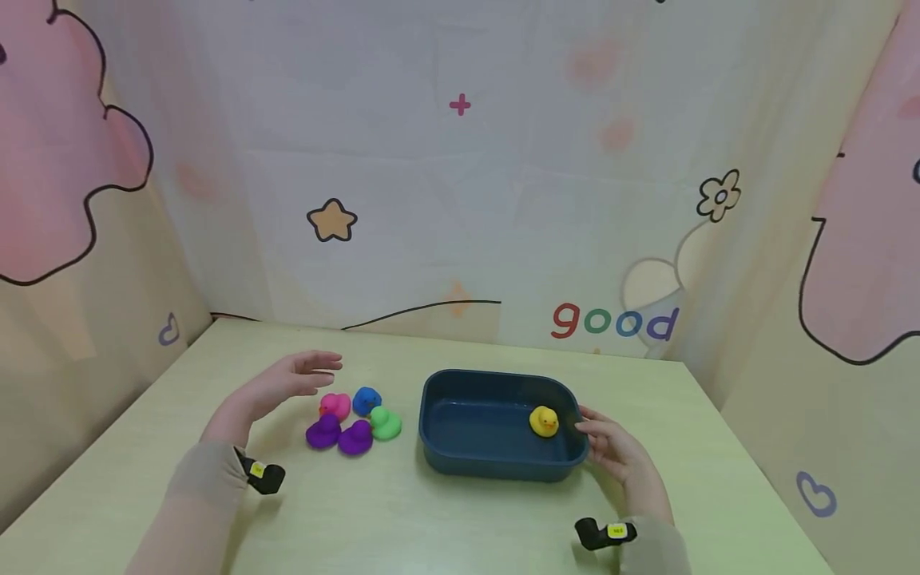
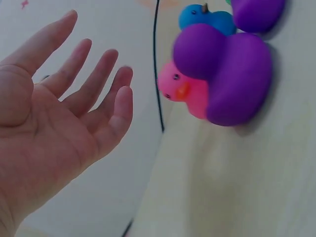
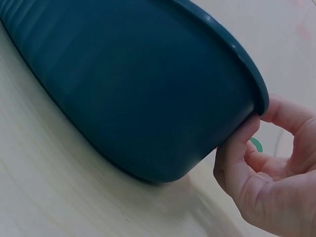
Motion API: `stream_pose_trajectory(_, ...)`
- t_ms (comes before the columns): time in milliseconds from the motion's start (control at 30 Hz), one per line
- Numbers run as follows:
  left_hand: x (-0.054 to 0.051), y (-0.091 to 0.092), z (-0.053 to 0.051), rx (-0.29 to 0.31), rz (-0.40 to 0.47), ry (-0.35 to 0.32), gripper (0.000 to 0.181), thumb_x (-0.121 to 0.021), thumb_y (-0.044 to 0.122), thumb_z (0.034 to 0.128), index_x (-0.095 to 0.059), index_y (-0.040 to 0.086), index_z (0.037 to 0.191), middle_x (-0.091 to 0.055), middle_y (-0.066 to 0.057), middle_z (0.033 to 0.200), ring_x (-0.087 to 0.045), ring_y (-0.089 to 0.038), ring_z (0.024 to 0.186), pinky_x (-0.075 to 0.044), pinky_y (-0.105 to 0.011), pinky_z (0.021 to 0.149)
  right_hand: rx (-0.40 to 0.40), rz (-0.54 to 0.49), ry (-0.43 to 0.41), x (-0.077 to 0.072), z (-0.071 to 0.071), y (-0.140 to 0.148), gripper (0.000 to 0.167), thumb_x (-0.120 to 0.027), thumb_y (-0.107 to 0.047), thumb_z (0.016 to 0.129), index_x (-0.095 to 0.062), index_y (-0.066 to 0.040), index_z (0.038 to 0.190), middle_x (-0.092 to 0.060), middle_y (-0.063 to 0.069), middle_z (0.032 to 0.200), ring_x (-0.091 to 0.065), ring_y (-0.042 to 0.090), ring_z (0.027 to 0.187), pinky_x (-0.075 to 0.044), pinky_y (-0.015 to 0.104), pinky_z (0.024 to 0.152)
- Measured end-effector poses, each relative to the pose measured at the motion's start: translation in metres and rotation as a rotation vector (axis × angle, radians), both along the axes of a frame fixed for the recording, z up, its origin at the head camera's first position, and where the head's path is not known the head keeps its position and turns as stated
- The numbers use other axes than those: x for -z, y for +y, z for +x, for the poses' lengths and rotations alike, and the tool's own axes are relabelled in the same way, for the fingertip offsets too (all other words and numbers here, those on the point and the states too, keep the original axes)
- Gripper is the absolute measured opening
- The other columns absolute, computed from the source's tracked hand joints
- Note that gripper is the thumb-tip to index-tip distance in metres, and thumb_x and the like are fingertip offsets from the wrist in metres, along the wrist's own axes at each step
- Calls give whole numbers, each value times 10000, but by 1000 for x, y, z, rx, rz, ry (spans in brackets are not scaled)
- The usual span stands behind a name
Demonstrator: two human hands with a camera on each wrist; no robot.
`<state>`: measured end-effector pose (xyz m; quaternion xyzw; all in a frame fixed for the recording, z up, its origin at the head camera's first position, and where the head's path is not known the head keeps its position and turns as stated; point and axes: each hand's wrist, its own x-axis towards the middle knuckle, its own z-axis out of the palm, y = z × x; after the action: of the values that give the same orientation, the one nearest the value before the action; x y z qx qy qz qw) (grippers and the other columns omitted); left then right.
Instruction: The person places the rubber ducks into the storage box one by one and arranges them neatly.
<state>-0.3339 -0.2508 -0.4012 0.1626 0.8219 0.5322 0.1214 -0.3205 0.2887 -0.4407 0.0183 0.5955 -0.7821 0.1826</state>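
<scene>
My left hand point(image 1: 287, 379) is held in the air just behind and left of several small rubber ducks, holding nothing; in the left wrist view the palm point(image 2: 54, 123) and spread, slightly bent fingers show. The cluster has a pink duck point(image 1: 335, 406), a blue duck point(image 1: 367, 401), a green duck point(image 1: 386, 424) and two purple ducks point(image 1: 323, 431). My right hand point(image 1: 621, 455) grips the right end of a dark blue bin point(image 1: 496, 467), fingers curled at its rim, also seen in the right wrist view point(image 3: 276, 168). A yellow duck point(image 1: 544, 422) sits inside the bin, toward the right.
The pale table point(image 1: 402, 527) ends at a printed cloth backdrop point(image 1: 431, 239), with more cloth at both sides. Black wrist-worn devices point(image 1: 266, 477) are on both sleeves. The bin stands to the right of the duck cluster.
</scene>
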Motion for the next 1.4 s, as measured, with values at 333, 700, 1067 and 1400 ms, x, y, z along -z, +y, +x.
stream_pose_trajectory(333, 32, -11, -7, -1, 56, -98, 677, -603, 234, 965, -282, 14, 1518, -309, -246, 1551, -393, -428, 1374, -404, -516, 1087, -11, 0, -3, 1, 0, 0, 643, -431, -36, 990, -92, -13, 1537, -678, -91, 957, -655, 15, 782, -551, 179, 752)
stream_pose_trajectory(700, 43, -11, -4, 37, 28, -132, 602, -597, 102, 930, -373, 3, 1480, -397, -231, 1500, -510, -306, 1274, -386, -510, 1085, -26, -29, -3, -2, 1, -1, 649, -426, -24, 983, -76, -2, 1529, -673, -75, 965, -652, 20, 787, -551, 177, 752)
stream_pose_trajectory(1067, 42, -4, -6, 31, -63, -107, 623, -577, -59, 826, -449, -8, 1434, -431, -255, 1449, -504, -292, 1200, -460, -399, 987, -36, -20, 15, 0, 0, 0, 660, -421, -26, 982, -57, 14, 1531, -677, -80, 965, -658, 18, 789, -549, 179, 748)
stream_pose_trajectory(1400, 41, 1, -4, -8, -104, -46, 513, -631, -13, 864, -513, -60, 1361, -562, -226, 1300, -503, -334, 1191, -411, -504, 1040, -39, -29, 18, -2, 2, -1, 671, -430, -28, 976, -54, 8, 1531, -672, -77, 968, -653, 21, 780, -547, 180, 741)
